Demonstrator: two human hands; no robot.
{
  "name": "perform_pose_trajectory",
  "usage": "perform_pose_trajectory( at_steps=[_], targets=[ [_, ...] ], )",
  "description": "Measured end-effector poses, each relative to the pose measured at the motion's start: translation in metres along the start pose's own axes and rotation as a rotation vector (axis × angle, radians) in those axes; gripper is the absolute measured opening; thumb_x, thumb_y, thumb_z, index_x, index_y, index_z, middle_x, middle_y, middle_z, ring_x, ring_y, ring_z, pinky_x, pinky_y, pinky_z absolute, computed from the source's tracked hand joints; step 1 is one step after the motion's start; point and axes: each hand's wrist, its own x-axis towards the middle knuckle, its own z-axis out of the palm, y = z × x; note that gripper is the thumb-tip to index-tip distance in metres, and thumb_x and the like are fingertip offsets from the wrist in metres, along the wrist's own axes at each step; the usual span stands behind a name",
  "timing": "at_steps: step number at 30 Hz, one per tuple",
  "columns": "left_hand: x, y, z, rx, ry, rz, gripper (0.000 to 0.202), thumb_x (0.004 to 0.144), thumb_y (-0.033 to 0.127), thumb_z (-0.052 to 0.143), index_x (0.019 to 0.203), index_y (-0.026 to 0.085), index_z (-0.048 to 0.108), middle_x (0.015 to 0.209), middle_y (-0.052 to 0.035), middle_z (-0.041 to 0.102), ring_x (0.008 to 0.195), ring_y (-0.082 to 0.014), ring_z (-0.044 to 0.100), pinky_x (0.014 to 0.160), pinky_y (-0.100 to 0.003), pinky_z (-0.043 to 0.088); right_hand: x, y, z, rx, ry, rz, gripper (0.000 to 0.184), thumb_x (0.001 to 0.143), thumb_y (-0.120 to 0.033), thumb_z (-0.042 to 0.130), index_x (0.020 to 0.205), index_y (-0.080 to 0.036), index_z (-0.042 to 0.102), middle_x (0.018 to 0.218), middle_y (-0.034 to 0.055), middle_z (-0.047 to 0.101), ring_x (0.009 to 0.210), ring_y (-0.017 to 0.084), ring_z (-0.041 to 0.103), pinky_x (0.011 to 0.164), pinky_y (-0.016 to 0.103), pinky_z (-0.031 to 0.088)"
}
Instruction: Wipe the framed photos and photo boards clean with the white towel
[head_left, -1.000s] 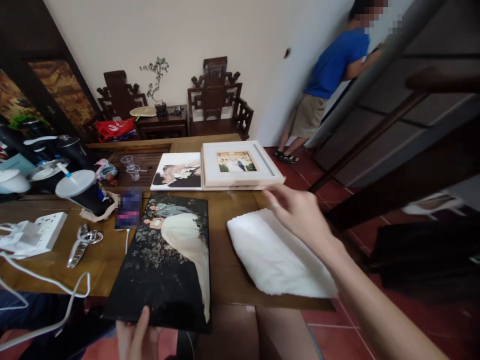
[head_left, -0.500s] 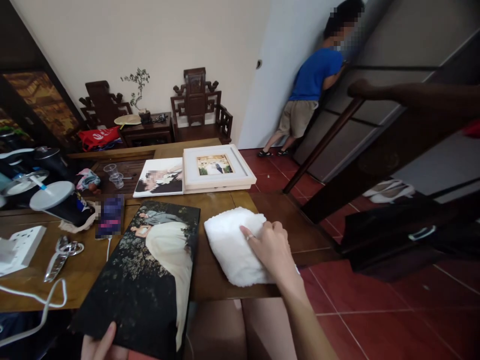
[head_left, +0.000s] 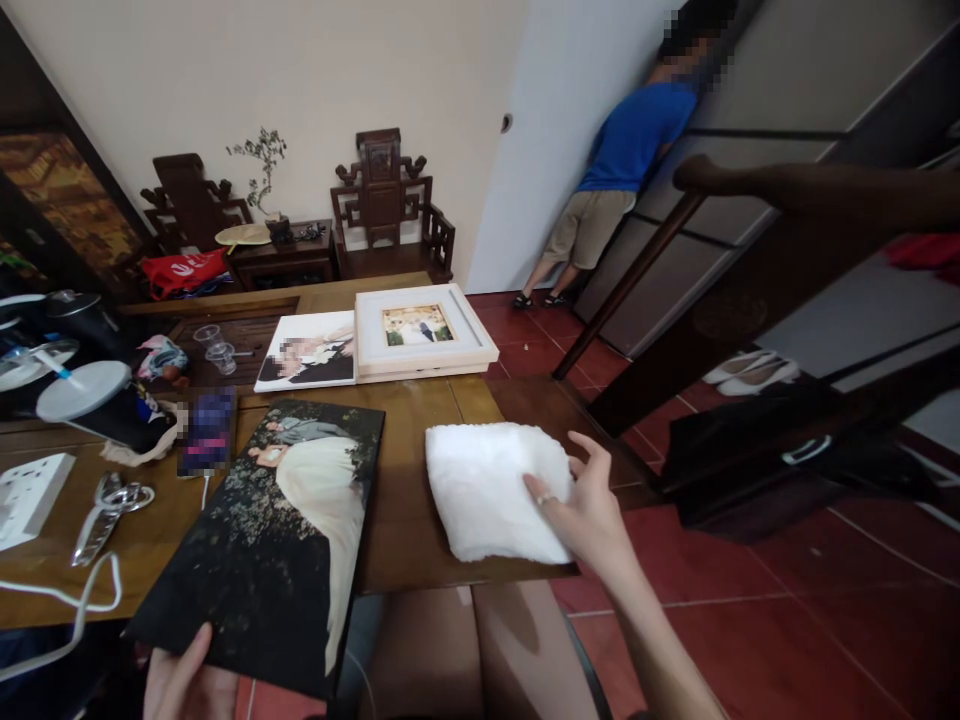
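My right hand rests on the right near corner of a folded white towel on the wooden table, thumb on top and fingers curled at its edge. My left hand grips the near edge of a large dark photo panel showing a couple, which juts over the table's front edge. Behind them lie a white framed photo and an unframed print.
On the left of the table are a phone, a power strip with white cable, scissors, a lidded cup and plastic cups. Carved chairs stand by the wall. A person in a blue shirt stands at the back right. Dark stair rail on the right.
My right hand came back from the white frame and settled on the towel, shifting it a little. The view swung right. The photo panel slid nearer in my left hand.
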Motion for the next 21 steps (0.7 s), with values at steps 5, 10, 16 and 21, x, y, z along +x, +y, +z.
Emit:
perform_pose_trajectory(
  at_steps=[5,10,16,21],
  targets=[
    [-0.001,0.005,0.001,0.021,-0.022,0.006,0.029,0.060,0.024,0.079,0.088,0.026,0.070,0.107,0.0003,0.073,0.136,-0.0305,0.045,0.114,-0.038,0.041,-0.043,-0.042,-0.014,-0.108,0.258,-0.572,0.038,0.077,-0.030,0.071,0.110,-0.025,0.053,0.125,0.0171,0.056,0.119,0.036,0.053,0.094,0.057,0.047],
    [0.001,0.005,0.003,0.001,0.003,0.002,0.022,0.058,0.020,0.077,0.077,0.025,0.067,0.111,0.0034,0.072,0.144,-0.0284,0.034,0.117,-0.036,0.035,-0.085,-0.061,0.003,-0.139,-0.086,-0.807,0.015,0.080,-0.019,0.067,0.093,-0.026,0.061,0.138,0.0147,0.053,0.136,0.039,0.041,0.101,0.066,0.041],
    [0.000,0.004,0.004,-0.016,-0.013,-0.020,0.029,0.058,0.024,0.079,0.086,0.027,0.070,0.110,0.0039,0.073,0.140,-0.0284,0.040,0.115,-0.035,0.038,-0.087,-0.045,0.042,-0.094,0.128,-0.655,0.016,0.084,-0.018,0.066,0.094,-0.025,0.056,0.109,0.0086,0.071,0.114,0.032,0.061,0.102,0.069,0.037],
    [0.004,-0.001,0.000,-0.085,-0.070,-0.045,0.036,0.060,0.025,0.081,0.095,0.028,0.071,0.113,0.0054,0.073,0.137,-0.0273,0.044,0.114,-0.034,0.041,-0.074,-0.030,0.036,-0.054,0.163,-0.678,0.024,0.086,-0.007,0.057,0.102,-0.024,0.063,0.110,0.0103,0.069,0.099,0.027,0.062,0.083,0.048,0.052]
  ],
)
